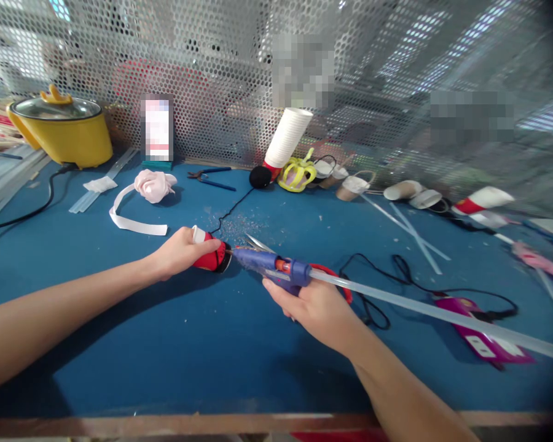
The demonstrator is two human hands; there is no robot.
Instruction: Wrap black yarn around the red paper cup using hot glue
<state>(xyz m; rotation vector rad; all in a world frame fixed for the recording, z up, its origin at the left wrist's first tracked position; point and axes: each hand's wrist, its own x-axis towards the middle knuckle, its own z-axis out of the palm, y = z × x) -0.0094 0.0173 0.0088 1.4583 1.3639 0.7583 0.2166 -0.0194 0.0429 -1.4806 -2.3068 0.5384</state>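
Note:
My left hand is closed around a small paper cup lying on its side, red on the outside with a black band at its base. A black yarn runs from behind the cup to a black yarn ball. In my right hand is a blue hot glue gun, its nozzle at the black end of the cup. A long clear glue stick sticks out of the gun's back. Scissors, partly hidden, lie behind the gun.
A yellow electric pot, a phone, pliers and a roll of white ribbon stand or lie farther back. Stacked paper cups lean near the perforated metal screen. A purple power strip lies right, with black cord around.

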